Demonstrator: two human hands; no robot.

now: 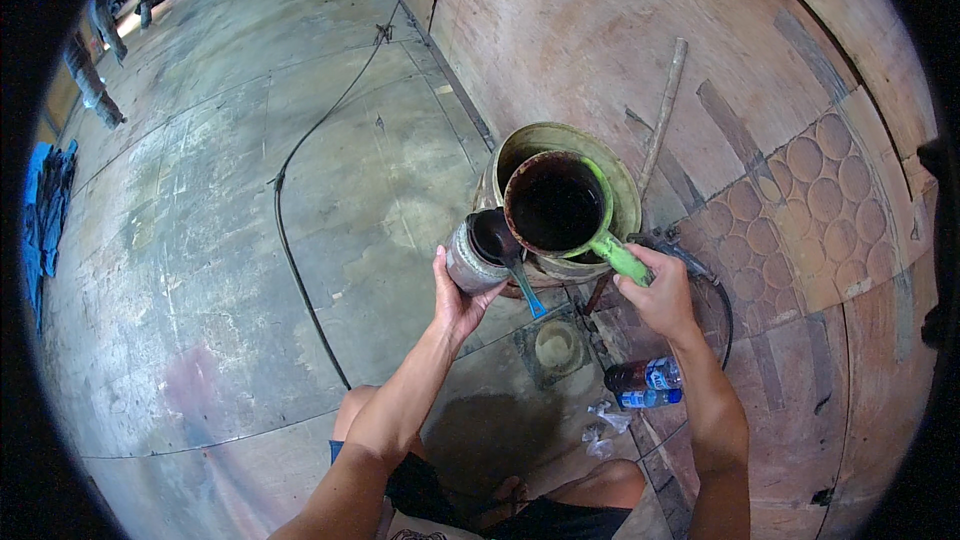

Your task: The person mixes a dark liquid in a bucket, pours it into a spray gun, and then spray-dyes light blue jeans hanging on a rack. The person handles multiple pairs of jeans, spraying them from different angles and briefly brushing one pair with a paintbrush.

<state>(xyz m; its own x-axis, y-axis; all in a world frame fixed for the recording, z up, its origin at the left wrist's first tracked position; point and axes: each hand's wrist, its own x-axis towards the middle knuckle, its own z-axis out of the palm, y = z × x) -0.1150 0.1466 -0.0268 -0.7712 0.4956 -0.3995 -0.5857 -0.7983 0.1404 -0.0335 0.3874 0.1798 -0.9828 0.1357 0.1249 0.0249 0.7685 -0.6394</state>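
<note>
My left hand is wrapped round a small grey, paint-stained can and holds it tilted. A tool with a blue-tipped handle lies across the can's mouth; its dark end is hard to make out. My right hand grips the handle of a green dipper, coated dark inside; whether liquid is in it I cannot tell. The dipper is over a stained, pale bucket, with its rim close beside the can's mouth. The dipper hides much of the bucket's inside.
Two plastic bottles lie near my right forearm, beside crumpled clear plastic. A stick leans beyond the bucket. A black cable curves over the floor at left. Blue cloth is at the far left.
</note>
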